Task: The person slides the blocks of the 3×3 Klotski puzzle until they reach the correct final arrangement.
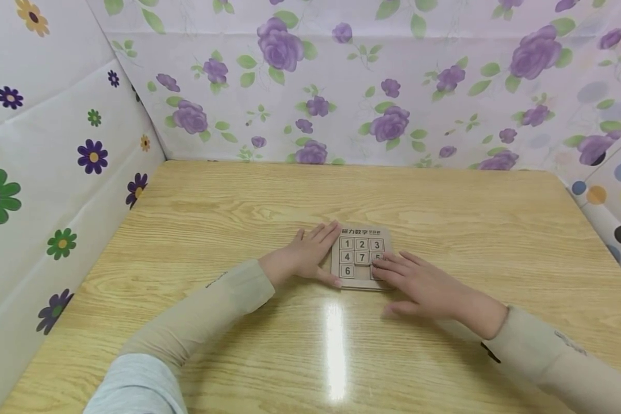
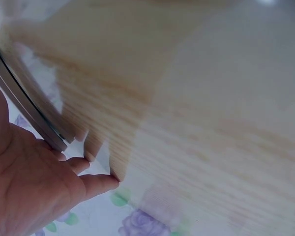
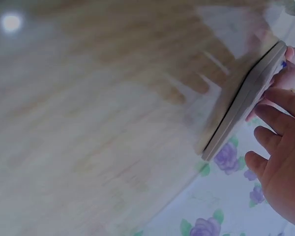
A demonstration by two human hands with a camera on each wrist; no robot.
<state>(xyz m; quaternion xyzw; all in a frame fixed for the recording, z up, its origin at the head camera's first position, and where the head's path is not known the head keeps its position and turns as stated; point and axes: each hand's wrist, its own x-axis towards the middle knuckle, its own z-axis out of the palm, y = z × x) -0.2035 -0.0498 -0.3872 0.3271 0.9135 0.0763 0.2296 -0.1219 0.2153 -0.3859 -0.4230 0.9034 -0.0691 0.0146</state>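
Observation:
A flat number slide puzzle [image 1: 362, 284] lies on the wooden table, with Chinese lettering along its top. Its tiles read 1, 2, 3 in the top row, then 4, 7 and a partly covered 5. In the bottom row a 6 tile [image 1: 347, 271] sits left of a vacant slot, and fingers mostly hide the tile at the right. My left hand [image 1: 306, 257] rests against the puzzle's left edge, fingers straight, thumb at the lower corner. Extended fingers of my right hand [image 1: 419, 284] lie over the right-hand tiles, with the thumb apart from the board.
The wooden table [image 1: 238, 195] spreads around the puzzle on all sides. A purple-flowered cloth [image 1: 315, 75] hangs behind it, and a white cloth with daisies [image 1: 57, 172] covers the left side. A dotted cloth [image 1: 616, 190] hangs at the right.

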